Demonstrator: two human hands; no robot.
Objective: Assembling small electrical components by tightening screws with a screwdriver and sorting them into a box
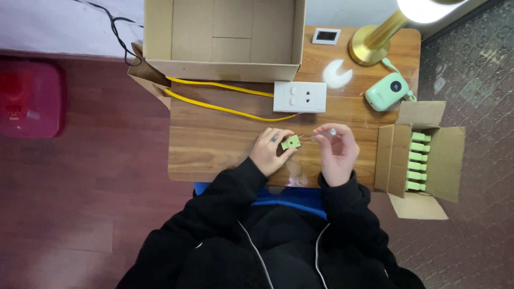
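Dark red-brown floor all around me, and a small wooden table (214, 150) sits in the middle of it under my arms. Biggest thing on it is the open cardboard box (225, 37) at the far edge, nothing showing inside. Off the table's right side stands a smaller open carton (444, 160), and I can see a row of pale green pieces (417, 160) lined up in it. Brass lamp base (369, 45) at the far right corner, a mint-green gadget with a small dark screen (386, 91) just in front of it. White socket plate (300, 97) lies mid-table, with two yellow wires (225, 96) running from it back toward the big box.

Now down to my hands, close together at the near edge. My left hand (270, 150) has its fingers closed on a small green connector (290, 142), pinching it just above the tabletop. My right hand (334, 150) is curled, fingertips wrapped round a slim tool with a clear handle (324, 135), its thin tip pointing left toward the connector. Whether the tip touches the piece, I can't tell from up here.
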